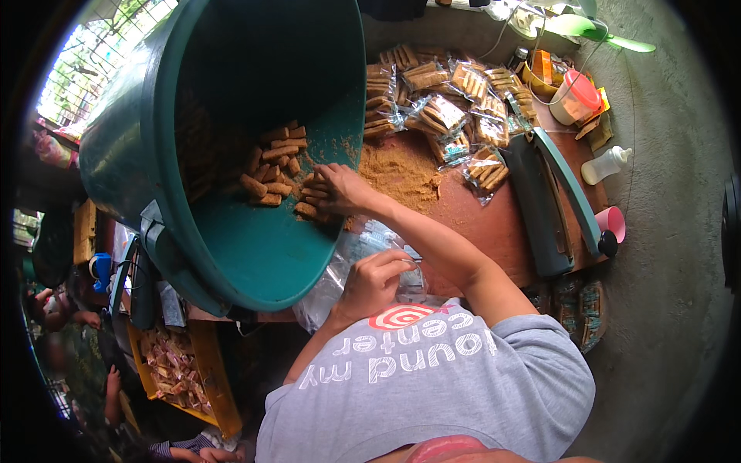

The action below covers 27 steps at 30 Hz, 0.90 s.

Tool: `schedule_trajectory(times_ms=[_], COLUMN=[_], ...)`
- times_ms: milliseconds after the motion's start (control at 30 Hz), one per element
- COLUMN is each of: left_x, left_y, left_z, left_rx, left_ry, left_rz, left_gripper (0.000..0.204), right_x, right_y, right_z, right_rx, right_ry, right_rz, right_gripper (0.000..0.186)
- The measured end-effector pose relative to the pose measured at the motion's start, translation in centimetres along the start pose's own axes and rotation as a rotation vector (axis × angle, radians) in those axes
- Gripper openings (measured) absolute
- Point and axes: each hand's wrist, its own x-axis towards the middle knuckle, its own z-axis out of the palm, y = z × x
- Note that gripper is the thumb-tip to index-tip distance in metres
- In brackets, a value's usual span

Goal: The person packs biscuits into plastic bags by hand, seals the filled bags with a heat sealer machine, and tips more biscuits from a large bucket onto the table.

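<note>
Brown sticks point(275, 158) lie in the tipped green tub point(258, 266), some gathered in the right hand's point(340, 189) bent fingers. The left hand point(374, 284) curls by clear plastic point(318, 299); I can't tell if it pinches any. Past the crumbs point(401, 176), packets point(444, 112) heap up; a long sealer point(538, 212) blocks the table's point(494, 235) right side.

Bright barred window point(93, 62), reddish-brown table point(494, 245)

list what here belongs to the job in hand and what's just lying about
Seemingly for the job:
- large round green plastic tub
- short brown rounded sticks at the right hand
- clear plastic bag by the left hand
- clear plastic packs of sticks

Apparently lying about:
- whitish plastic feeding bottle
- small pink plastic cup
- pink-lidded pale container
</note>
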Motion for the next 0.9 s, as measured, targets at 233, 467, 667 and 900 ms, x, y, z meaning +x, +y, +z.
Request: schedule_trajectory(times_ms=[233, 467, 667, 900], left_x=[0.0, 0.5, 1.1, 1.9], left_y=[0.1, 0.0, 0.2, 0.1], left_z=[0.2, 0.5, 0.7, 0.6], left_rx=[0.018, 0.025, 0.016, -0.002], left_ry=[-0.001, -0.035, -0.106, -0.13], left_rz=[0.001, 0.024, 0.046, 0.075], left_gripper=[0.022, 0.024, 0.024, 0.024], right_x=[-1.0, -0.9, -0.9, -2.1], right_y=[-1.1, 1.9, 2.6, 1.4], right_z=[-2.0, -0.1, 0.4, -0.6], right_rx=[-0.089, -0.269, -0.268, -0.162], right_ry=[-0.1, 0.055, -0.106, -0.135], right_rz=[0.027, -0.078, -0.093, 0.052], right_gripper=[0.078, 0.057, 0.045, 0.052])
